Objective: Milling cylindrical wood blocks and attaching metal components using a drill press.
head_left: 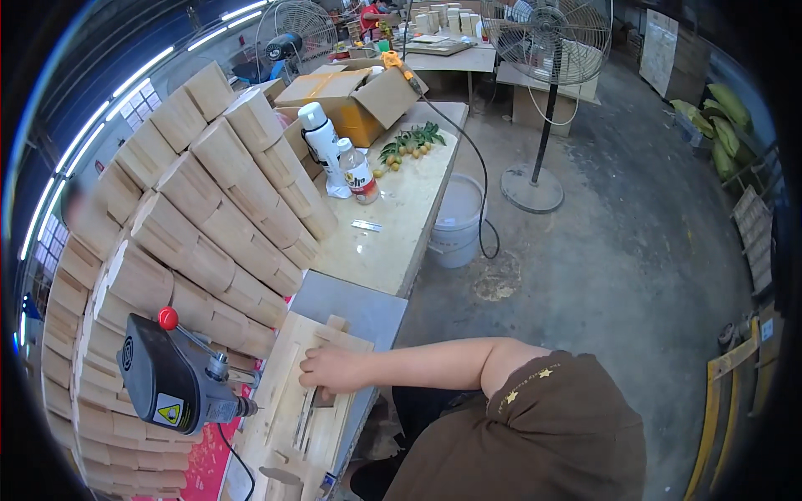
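Beneath the right hand, a pale wooden jig on a grey board; fingers curled down over it, impossible to tell whether gripping. Left of the hand, a drill press, then tiered wooden blocks. Farther up the bench from the hand, a clear bottle, contents unclear behind its label, a white flask, and an open carton, mostly hidden inside. Beyond the hand, on grey floor, a white bucket and a pedestal fan.
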Available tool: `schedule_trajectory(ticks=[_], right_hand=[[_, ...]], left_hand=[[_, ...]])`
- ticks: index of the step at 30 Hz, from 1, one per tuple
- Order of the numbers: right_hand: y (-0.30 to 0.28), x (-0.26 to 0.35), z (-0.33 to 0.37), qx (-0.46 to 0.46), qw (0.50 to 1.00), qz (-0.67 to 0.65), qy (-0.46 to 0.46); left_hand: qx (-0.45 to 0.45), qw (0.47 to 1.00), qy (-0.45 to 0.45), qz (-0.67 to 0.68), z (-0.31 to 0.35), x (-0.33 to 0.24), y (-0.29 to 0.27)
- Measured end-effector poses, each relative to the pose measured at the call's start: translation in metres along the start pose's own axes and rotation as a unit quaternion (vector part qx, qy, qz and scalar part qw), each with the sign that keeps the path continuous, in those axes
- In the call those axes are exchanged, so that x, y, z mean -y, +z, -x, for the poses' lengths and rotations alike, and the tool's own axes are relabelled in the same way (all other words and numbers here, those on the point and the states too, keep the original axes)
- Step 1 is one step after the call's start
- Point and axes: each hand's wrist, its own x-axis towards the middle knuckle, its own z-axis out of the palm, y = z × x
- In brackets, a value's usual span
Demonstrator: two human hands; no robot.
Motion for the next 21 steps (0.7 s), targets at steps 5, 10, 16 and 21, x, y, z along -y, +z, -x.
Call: schedule_trajectory(ticks=[5,10,16,21], right_hand=[[0.009,0.006,0.003,-0.036,0.999,0.026,0.004],[0.002,0.004,0.004,-0.017,1.000,0.009,0.001],[0.007,0.006,0.003,-0.016,1.000,0.014,-0.017],[0.022,0.009,-0.002,-0.027,0.999,0.025,-0.017]], left_hand=[[-0.027,0.974,-0.140,0.178,0.007,0.008,0.037],[-0.026,0.975,-0.131,0.175,0.010,0.004,0.069],[-0.024,0.969,-0.184,0.163,0.006,-0.003,0.077],[0.055,0.950,-0.127,0.279,-0.009,0.022,0.083]])
